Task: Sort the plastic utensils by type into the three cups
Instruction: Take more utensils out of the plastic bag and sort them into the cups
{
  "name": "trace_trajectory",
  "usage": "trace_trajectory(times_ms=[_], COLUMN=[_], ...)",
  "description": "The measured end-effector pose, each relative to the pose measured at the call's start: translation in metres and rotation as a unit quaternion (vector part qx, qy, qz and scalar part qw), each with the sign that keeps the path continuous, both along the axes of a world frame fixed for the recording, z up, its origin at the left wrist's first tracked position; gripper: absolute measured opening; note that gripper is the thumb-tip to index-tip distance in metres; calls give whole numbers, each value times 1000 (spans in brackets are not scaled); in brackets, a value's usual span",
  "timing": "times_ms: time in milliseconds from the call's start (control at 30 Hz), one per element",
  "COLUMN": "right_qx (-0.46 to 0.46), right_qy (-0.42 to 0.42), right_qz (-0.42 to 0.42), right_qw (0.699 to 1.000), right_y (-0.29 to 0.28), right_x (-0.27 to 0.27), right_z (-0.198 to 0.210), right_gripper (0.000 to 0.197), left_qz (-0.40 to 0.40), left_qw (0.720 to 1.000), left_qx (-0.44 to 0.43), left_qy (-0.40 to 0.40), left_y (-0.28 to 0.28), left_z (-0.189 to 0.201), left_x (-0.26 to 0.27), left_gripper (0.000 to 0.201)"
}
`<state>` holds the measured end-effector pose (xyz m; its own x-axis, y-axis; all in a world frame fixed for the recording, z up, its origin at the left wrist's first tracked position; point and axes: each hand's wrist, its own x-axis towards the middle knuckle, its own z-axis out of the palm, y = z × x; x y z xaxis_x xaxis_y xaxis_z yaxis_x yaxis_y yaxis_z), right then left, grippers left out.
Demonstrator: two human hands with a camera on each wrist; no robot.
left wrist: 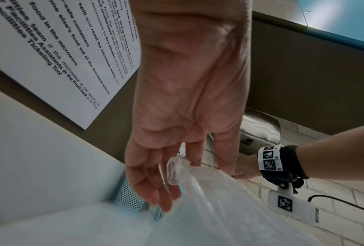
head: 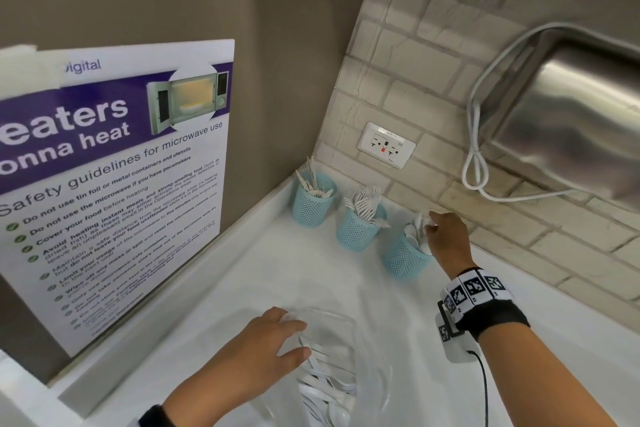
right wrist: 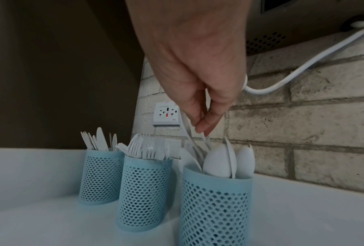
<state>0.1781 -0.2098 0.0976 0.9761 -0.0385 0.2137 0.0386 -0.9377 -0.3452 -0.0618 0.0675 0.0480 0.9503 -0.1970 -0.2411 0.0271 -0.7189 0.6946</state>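
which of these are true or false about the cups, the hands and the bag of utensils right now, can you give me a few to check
1. The right hand is over the cup of spoons, pinching white utensil handles. True.
2. The middle cup holds knives. False: it holds forks; the knives stand in the far left cup.
3. The left hand rests at the clear plastic bag of white utensils. True.
4. The three cups are solid red. False: all three are light blue mesh.
5. The wall outlet has a plug in it. False: both sockets look free, and the white cable merely hangs beside it.
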Motion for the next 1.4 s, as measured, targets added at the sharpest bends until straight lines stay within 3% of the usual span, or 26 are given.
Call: trace_trajectory(times_ms=[133, 233, 300, 467, 633, 700, 867, 933, 1000, 1067, 1133, 1200, 1300, 1400], right_qx=[-49, -148, -148, -145, -161, -173, -160, -183, -208, -174, -81, -34, -76, -103], right_qy=[-56, -37, 3, 78, 66, 76, 80, 65, 8, -70, -80, -28, 16, -42], right_qz=[65, 116, 117, 119, 111, 85, 96, 110, 120, 125, 95, 54, 38, 38], right_qw=[995, 981, 982, 979, 979, 978, 979, 975, 971, 974, 989, 998, 996, 993], right_y=[8, 10, 10, 9, 1, -2, 1, 4, 2, -2, -9, -17, -17, -4], right_x=[-3, -1, 0, 1, 7, 8, -2, -6, -3, 4, 11, 15, 12, -3], right_z=[-1, -6, -6, -10, -18, -21, -24, -25, -27, -28, -27, -27, -26, -15], right_gripper=[57, 49, 47, 56, 48, 48, 82, 72, 42, 20, 24, 36, 42, 43], left_qz=[0, -2, -4, 2, -2, -3, 2, -1, -3, -7, -5, -2, 2, 8], left_qw=[1000, 1000, 1000, 1000, 1000, 1000, 1000, 1000, 1000, 1000, 999, 1000, 1000, 999], left_qx=[1, 3, 7, 1, 3, 2, -4, -1, -2, -10, -7, -3, -9, -15], left_qy=[5, 14, 16, 11, 17, 16, 16, 16, 20, 25, 31, 26, 25, 31], left_y=[2, 2, 2, 1, 2, 3, 3, 3, 3, 4, 4, 4, 4, 3], left_z=[-1, -2, -3, -2, 0, 0, -1, -3, -2, -2, -2, -2, -2, -1], left_x=[0, 1, 1, 1, 2, 2, 2, 3, 3, 3, 3, 3, 2, 2], left_gripper=[50, 57, 65, 52, 55, 65, 55, 55, 57, 74, 85, 63, 54, 53])
